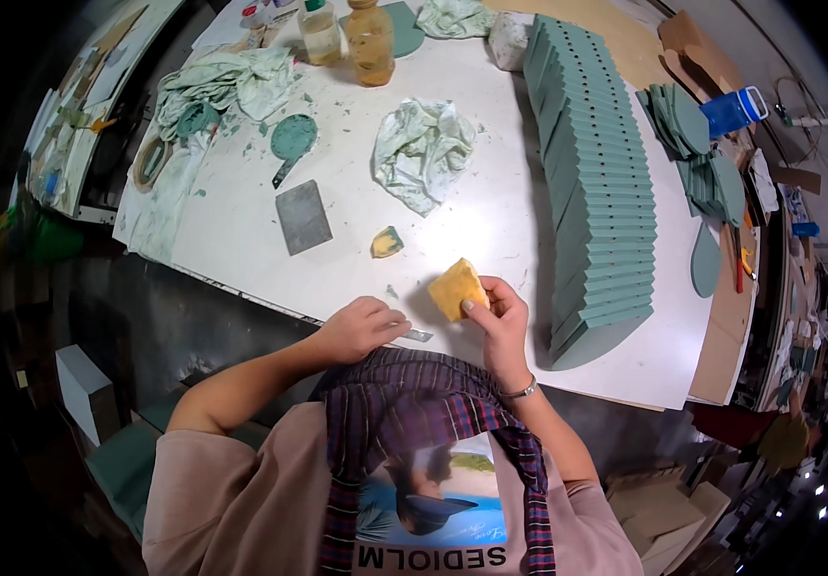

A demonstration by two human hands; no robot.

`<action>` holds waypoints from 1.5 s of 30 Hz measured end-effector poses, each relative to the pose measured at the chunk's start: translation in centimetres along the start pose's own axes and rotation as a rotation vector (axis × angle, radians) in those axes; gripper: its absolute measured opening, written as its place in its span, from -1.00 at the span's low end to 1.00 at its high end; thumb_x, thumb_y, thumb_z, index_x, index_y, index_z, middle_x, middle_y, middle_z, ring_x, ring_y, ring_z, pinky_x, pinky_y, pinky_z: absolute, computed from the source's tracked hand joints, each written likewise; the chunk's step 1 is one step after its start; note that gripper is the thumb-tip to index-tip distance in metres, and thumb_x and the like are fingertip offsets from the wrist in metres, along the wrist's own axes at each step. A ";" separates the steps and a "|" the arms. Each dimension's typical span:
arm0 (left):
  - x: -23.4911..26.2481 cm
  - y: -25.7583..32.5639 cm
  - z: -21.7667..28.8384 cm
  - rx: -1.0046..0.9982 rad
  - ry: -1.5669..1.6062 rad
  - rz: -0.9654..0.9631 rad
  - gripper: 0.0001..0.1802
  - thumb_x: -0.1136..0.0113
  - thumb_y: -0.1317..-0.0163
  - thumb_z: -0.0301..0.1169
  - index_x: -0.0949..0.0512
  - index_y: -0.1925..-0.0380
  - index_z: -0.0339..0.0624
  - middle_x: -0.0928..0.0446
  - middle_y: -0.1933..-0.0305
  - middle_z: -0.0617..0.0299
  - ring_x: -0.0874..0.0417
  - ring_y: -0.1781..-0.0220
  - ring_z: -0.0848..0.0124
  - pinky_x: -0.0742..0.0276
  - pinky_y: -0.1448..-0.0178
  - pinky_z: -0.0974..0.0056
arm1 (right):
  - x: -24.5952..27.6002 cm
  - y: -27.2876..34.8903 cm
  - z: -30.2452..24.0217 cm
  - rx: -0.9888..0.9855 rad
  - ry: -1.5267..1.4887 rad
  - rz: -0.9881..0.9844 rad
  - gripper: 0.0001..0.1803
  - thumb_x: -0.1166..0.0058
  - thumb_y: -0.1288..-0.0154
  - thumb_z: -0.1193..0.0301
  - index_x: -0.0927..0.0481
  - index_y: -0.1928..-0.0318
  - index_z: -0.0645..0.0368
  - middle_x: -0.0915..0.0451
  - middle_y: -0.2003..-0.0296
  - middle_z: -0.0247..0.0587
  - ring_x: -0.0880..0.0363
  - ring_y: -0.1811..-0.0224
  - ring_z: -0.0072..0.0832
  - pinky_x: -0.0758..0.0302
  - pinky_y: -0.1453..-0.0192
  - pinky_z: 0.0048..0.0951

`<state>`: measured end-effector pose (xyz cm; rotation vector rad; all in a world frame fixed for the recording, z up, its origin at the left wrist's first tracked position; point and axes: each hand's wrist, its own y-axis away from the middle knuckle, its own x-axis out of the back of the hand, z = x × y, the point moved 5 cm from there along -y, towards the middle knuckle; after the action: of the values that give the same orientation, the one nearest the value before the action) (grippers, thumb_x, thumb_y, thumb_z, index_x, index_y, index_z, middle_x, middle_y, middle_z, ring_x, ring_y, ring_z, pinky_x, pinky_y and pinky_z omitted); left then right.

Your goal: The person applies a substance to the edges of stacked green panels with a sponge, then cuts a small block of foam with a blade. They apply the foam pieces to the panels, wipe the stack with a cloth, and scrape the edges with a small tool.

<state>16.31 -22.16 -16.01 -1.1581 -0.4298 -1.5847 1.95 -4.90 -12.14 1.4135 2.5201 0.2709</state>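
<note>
Lying far off to the upper left of the left hand are crumpled green-stained rags and a roll of tape at the edge of the white tabletop. Nearer, up and left of that hand, sit a round green paddle-shaped piece and a grey rectangular sanding sheet. Two plastic bottles of amber liquid stand at the far edge, and another stained rag lies beyond both hands. A small yellow sponge scrap rests just above the left hand, apart from it.

The left hand is curled, fingers pressed together around a thin metal blade whose tip pokes out toward the right hand. That right hand pinches a yellow sponge block between thumb and fingers, lifted just over the tabletop. The block is chunky, orange-yellow, with worn, uneven edges.

Right of the right hand, close beside it, runs a long row of green-painted boards stood on edge, each with a small hole. Further right lie stacked green rounded pieces and a blue container.
</note>
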 end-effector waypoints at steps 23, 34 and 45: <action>10.0 5.1 -0.3 0.654 -0.065 0.495 -0.91 -0.30 -0.20 -0.48 -0.56 0.35 -0.21 -0.50 0.56 0.07 -0.58 0.52 0.08 -0.47 0.43 0.10 | -13.2 -1.9 4.5 0.473 0.689 -0.194 -0.62 -0.42 0.07 0.53 -0.61 0.18 0.29 -0.59 0.28 -0.08 -0.60 0.27 -0.20 -0.55 0.15 -0.33; 8.7 4.7 -0.6 0.553 -0.187 0.274 -0.91 -0.20 -0.15 -0.54 -0.46 0.41 -0.17 -0.45 0.64 0.13 -0.56 0.59 0.12 -0.46 0.51 0.06 | -13.5 -1.4 4.2 0.543 0.741 -0.142 -0.59 -0.41 0.08 0.55 -0.59 0.14 0.30 -0.59 0.24 -0.05 -0.60 0.22 -0.13 -0.56 0.10 -0.27; 8.5 4.1 -0.2 0.473 -0.222 0.096 -0.83 -0.16 0.06 -0.56 -0.43 0.40 -0.24 -0.53 0.58 0.14 -0.66 0.49 0.17 -0.57 0.39 0.10 | -13.5 -0.7 3.7 0.605 0.766 -0.130 -0.58 -0.43 0.08 0.55 -0.58 0.15 0.28 -0.56 0.23 -0.05 -0.58 0.25 -0.13 -0.56 0.16 -0.26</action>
<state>20.24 -28.36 -10.13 -0.9697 -0.8332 -1.1874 9.32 -16.62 -14.29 1.5302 3.5321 0.0074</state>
